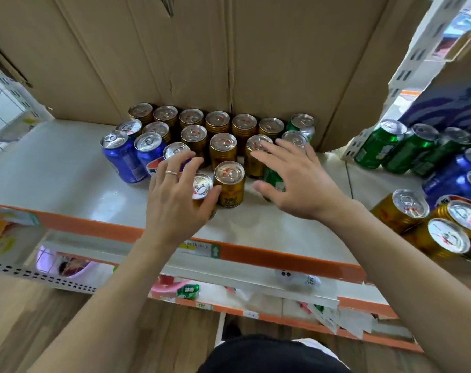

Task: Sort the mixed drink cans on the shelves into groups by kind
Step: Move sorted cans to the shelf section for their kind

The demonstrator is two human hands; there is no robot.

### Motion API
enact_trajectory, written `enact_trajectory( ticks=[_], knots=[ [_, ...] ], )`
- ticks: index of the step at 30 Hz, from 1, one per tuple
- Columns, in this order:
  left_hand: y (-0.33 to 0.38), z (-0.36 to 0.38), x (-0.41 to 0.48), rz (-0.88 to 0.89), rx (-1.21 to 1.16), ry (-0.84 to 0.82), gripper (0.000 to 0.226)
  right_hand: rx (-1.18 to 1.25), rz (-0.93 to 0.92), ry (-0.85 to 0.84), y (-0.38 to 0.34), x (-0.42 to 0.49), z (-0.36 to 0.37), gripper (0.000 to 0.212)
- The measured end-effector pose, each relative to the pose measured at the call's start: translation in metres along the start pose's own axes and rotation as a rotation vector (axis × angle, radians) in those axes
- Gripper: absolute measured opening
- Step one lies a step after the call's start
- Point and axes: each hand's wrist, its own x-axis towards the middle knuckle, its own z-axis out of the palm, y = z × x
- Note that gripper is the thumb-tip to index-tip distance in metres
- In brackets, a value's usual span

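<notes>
The sorting is looking roughly half done, as I judge it. On the shelf (pixel 54 170) a block of gold cans (pixel 218 122) is standing in rows against the cardboard (pixel 229 49). Blue cans (pixel 121 157) are gathering at the block's left end, and two back green cans (pixel 300 127) are sitting at its right end.

A few strays are waiting at the front. The left hand (pixel 175 195) is curling its grip round the near gold can (pixel 202 188), fingers over the lid and thumb against the side. That can is standing upright near the shelf's front edge, just beside another front gold can (pixel 229 184).

The right hand (pixel 298 181) is spreading wide over a stray green can (pixel 274 181), which is standing in front of the gold rows. The fingers are straight and the thumb is just beside the can's near side. The palm is hiding the far side, so I cannot tell whether it is touching yet.

In the neighbouring bay (pixel 368 181), side green cans (pixel 377 146), side blue cans (pixel 468 168) and side gold cans (pixel 409 208) are sharing one shelf, probably still needing attention.

All the cans are looking short, unopened and undented, with silver pull-tab lids. The gold ones are ribbed near the top.
</notes>
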Motion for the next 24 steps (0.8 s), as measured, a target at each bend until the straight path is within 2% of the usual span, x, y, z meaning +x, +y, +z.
enact_trajectory(
  ticks=[8,14,24],
  knots=[
    [0.058,0.01,0.051,0.123,-0.138,-0.123,0.061,-0.034,0.125,0.102,0.028,-0.035,-0.034,0.062],
    [0.115,0.027,0.067,0.194,-0.2,-0.148,0.062,-0.048,0.244,0.177,0.064,-0.086,-0.062,0.067],
    [0.284,0.053,0.051,0.351,-0.277,-0.216,0.067,-0.052,0.42,0.257,0.146,-0.238,-0.115,0.066]
  ],
)
